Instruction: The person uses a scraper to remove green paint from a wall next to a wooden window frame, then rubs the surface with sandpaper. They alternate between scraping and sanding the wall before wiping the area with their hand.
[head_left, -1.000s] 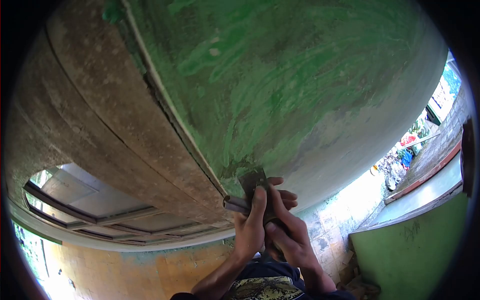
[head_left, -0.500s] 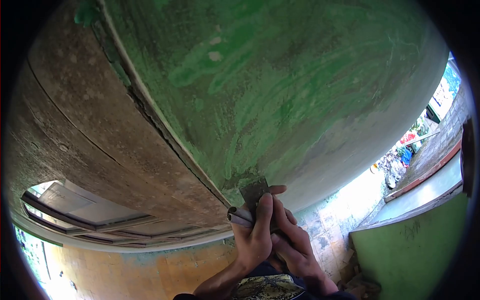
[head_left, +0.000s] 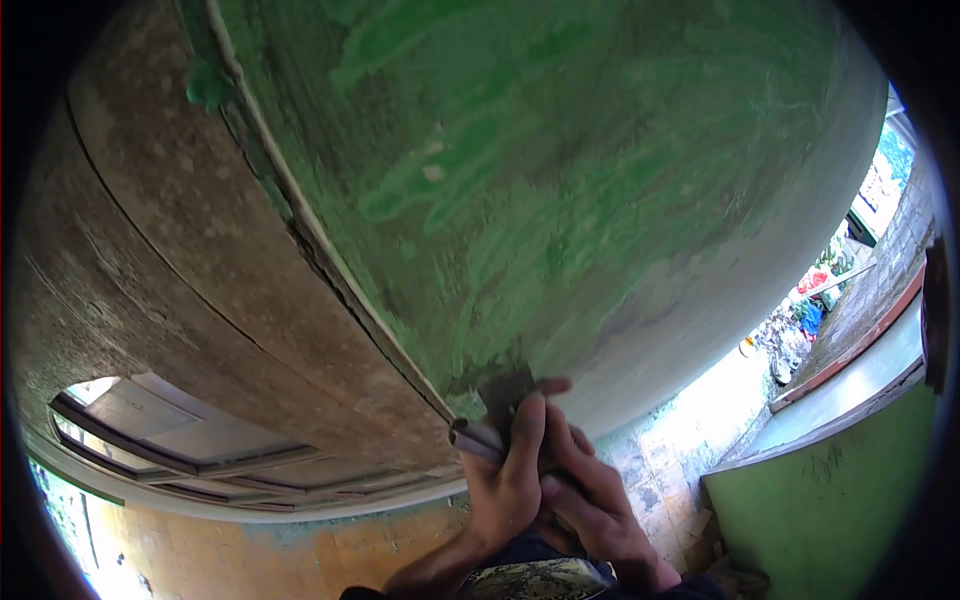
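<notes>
Head view: weathered brown frame [head_left: 200, 280] at left. Left hand [head_left: 505, 485] and right hand [head_left: 590, 510], fingers closed together round the scraper [head_left: 500, 398], its blade pressed on the green wall [head_left: 600, 180]. Judged mid-scrape; the next stroke calls for firm, flat pressure.

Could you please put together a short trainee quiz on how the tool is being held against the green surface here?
1. True or false: only one hand grips the scraper.
2. What does the scraper's blade meet? A) the green painted surface B) a window pane C) a tiled floor
3. Fill in: in the picture, the brown weathered strip lies to the ____ of the green paint.

Key
1. False: the left hand and the right hand both wrap around its handle.
2. A
3. left
</notes>
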